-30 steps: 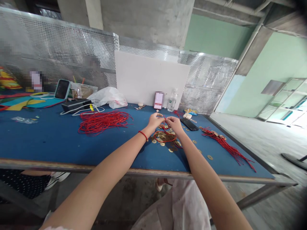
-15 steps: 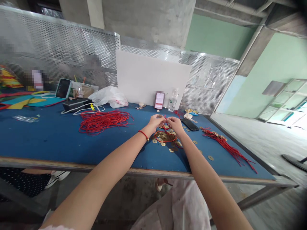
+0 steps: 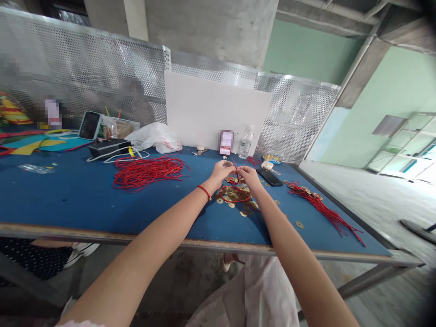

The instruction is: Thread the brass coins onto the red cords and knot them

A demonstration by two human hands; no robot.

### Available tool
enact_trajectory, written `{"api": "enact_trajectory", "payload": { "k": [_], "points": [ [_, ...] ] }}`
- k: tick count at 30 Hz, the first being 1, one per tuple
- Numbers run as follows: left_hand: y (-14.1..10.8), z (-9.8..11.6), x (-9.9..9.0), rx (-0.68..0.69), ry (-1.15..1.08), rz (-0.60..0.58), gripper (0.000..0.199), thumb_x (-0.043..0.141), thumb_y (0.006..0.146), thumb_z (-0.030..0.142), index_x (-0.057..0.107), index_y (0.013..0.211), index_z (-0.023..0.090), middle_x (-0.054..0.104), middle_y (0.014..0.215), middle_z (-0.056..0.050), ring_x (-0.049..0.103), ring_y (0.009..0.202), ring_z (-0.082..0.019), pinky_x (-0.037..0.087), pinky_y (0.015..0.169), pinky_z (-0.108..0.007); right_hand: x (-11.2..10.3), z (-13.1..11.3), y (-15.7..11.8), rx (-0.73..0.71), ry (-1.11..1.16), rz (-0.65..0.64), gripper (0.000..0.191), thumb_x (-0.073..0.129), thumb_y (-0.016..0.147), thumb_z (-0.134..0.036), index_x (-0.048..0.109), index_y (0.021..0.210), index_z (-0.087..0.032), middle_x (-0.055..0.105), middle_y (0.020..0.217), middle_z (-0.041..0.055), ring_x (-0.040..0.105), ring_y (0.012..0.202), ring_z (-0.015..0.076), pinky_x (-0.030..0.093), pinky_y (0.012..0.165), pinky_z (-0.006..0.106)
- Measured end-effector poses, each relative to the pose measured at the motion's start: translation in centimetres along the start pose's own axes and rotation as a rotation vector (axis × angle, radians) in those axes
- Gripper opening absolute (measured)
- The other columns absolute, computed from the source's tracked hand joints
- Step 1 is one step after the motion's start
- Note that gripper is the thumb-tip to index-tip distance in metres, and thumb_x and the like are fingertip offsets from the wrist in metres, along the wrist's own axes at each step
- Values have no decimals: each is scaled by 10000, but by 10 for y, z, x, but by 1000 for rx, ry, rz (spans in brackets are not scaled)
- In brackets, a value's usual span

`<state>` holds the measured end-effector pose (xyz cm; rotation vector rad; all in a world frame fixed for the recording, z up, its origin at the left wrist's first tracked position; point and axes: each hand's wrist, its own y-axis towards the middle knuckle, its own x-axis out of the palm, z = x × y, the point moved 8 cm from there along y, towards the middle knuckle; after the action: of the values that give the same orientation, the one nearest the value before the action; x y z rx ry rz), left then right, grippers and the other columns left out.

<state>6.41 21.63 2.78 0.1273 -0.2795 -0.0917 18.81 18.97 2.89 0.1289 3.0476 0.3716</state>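
Note:
Above a pile of brass coins (image 3: 235,194), my left hand (image 3: 222,171) pinches a red cord (image 3: 237,176). Close beside it, fingertips nearly touching, my right hand (image 3: 248,175) is closed on the same cord. Part of the cord lies in a loop over the coins, and a short end sticks up between the hands. Any knot at the fingertips is too small to make out. A large bundle of red cords (image 3: 148,172) lies to the left. Red cords strung with coins (image 3: 318,204) lie on the right.
On the blue table (image 3: 85,195), a black phone (image 3: 270,177) lies right of my hands. Behind stand a propped phone (image 3: 226,142) and a plastic bottle (image 3: 244,144). A white bag (image 3: 158,137) and a black box (image 3: 111,148) with cables are at the back left.
The red cord between my fingertips has shifted, and its short end now stands higher. My hands have moved only slightly and keep their pinch.

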Motion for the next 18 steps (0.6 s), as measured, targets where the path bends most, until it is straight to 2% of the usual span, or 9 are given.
{"api": "enact_trajectory", "payload": {
  "k": [10, 16, 18],
  "points": [
    [-3, 3, 1, -20, -9, -18, 223, 677, 665, 21, 530, 771, 150, 619, 620, 4, 606, 585, -122, 485, 698, -276, 6, -5, 1, -59, -27, -57, 164, 559, 653, -354, 548, 714, -203, 499, 566, -50, 479, 538, 108, 415, 519, 235],
    [-6, 7, 15, 45, -13, -171, 242, 672, 639, 20, 554, 800, 156, 631, 648, 8, 608, 609, -127, 481, 683, -272, -1, -3, 3, -40, 30, -34, 200, 583, 662, -388, 561, 728, -201, 494, 578, -47, 474, 568, 112, 424, 531, 234],
    [-5, 8, 12, 68, 4, -137, 234, 683, 618, 16, 559, 764, 150, 624, 651, 10, 596, 610, -118, 473, 676, -261, -1, -3, 3, -32, 44, -38, 224, 607, 650, -401, 569, 731, -196, 491, 580, -48, 464, 565, 109, 427, 535, 236]
  ]
}}
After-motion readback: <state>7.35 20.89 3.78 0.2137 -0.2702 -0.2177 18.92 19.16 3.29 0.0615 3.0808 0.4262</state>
